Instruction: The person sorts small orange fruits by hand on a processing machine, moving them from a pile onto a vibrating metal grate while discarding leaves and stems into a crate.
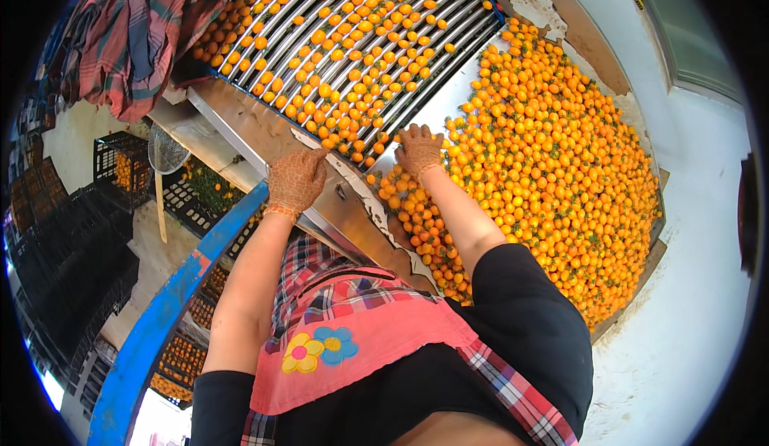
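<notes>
Both my hands wear brown patterned gloves. My left hand (296,180) rests at the near edge of the metal side ledge (248,121), its fingers curled together; what they hold, if anything, is hidden. My right hand (418,149) lies palm down with fingers slightly apart, at the bare metal plate (451,103) between the rollers and the heap. Beside it on the right spreads a large heap of orange cherry tomatoes (553,181), some with green stalks. Ahead, more tomatoes lie scattered over the metal roller conveyor (436,41), crowding toward its near end.
A blue metal bar (164,326) slants along my left side. Beyond it stand black crates (120,161), some holding tomatoes, and a round mesh strainer (166,151) with a wooden handle. Plaid cloth (132,41) hangs at the far left. A white wall (693,230) bounds the right.
</notes>
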A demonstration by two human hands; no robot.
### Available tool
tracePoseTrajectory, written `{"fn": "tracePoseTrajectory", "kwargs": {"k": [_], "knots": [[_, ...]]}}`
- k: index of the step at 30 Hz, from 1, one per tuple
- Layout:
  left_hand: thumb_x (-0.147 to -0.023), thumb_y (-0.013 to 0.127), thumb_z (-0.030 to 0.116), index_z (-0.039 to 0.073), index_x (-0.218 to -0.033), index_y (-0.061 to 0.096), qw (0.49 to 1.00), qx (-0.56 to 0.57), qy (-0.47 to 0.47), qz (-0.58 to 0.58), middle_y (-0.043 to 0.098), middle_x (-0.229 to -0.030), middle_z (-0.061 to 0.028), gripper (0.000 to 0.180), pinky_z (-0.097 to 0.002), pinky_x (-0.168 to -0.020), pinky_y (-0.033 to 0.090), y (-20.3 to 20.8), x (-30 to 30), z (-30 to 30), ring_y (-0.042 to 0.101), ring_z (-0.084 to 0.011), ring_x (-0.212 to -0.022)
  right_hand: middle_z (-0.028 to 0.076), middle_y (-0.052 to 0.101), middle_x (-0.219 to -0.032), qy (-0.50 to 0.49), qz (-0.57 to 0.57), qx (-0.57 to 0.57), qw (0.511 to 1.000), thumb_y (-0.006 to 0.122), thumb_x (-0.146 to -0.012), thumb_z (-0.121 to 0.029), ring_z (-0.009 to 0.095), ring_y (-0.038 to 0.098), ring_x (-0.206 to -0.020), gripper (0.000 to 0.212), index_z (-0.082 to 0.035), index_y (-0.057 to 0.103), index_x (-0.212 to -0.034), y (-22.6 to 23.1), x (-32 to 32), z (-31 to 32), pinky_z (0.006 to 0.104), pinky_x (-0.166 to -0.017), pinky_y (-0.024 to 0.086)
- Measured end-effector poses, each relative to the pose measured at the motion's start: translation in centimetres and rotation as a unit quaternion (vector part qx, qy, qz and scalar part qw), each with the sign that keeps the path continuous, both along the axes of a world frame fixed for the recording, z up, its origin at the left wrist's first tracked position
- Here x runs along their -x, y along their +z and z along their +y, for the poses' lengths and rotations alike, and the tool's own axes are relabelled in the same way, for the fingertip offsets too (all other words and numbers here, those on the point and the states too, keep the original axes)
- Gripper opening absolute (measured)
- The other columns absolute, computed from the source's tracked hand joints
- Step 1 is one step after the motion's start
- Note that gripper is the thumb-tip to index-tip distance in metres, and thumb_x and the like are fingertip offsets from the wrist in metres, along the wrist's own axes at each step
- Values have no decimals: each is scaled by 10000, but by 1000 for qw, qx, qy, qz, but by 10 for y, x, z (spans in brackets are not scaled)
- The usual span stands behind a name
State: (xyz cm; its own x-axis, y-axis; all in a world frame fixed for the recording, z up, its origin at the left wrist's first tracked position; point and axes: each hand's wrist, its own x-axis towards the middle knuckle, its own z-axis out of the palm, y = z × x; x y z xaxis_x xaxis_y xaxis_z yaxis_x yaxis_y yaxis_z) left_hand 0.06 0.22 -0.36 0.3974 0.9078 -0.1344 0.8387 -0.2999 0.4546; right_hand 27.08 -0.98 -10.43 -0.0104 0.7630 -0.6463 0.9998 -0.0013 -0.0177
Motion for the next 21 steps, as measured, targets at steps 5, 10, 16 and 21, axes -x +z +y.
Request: {"fn": "tracePoseTrajectory", "kwargs": {"k": [5, 10, 16, 21], "knots": [[-796, 601, 155, 106, -940, 690, 999, 16, 20, 24, 674, -860, -99, 176, -448, -719, 495, 3, -3, 1, 632, -315, -819, 76, 430, -1332, -31, -5, -64, 997, 586, -849, -405, 275, 337, -1275, 454, -173, 517, -1233, 18, -10, -46, 613, -971, 311], [-782, 607, 140, 101, -938, 690, 999, 22, 26, 7, 670, -853, -115, 181, -453, -714, 492, 9, -4, 2, 627, -326, -811, 113, 503, -1252, -168, 104, -119, 973, 581, -866, -357, 289, 464, -1194, 403, -113, 551, -1186, 7, -18, -11, 502, -927, 433], [-772, 612, 138, 113, -955, 677, 1000, 5, 4, -12, 654, -811, -102, 196, -446, -677, 494, 4, -3, 2, 623, -315, -758, 139, 558, -1200, -219, 190, -265, 920, 539, -899, -268, 338, 542, -1097, 331, -58, 570, -1154, -16, -20, 120, 445, -913, 465], [-763, 618, 135, 113, -949, 663, 999, -13, -10, -39, 653, -800, -101, 193, -435, -660, 500, -2, 5, -1, 629, -310, -754, 183, 516, -1277, -175, 162, -228, 944, 594, -867, -283, 351, 544, -1133, 458, -35, 521, -1246, -56, -25, 216, 427, -957, 459]]}}
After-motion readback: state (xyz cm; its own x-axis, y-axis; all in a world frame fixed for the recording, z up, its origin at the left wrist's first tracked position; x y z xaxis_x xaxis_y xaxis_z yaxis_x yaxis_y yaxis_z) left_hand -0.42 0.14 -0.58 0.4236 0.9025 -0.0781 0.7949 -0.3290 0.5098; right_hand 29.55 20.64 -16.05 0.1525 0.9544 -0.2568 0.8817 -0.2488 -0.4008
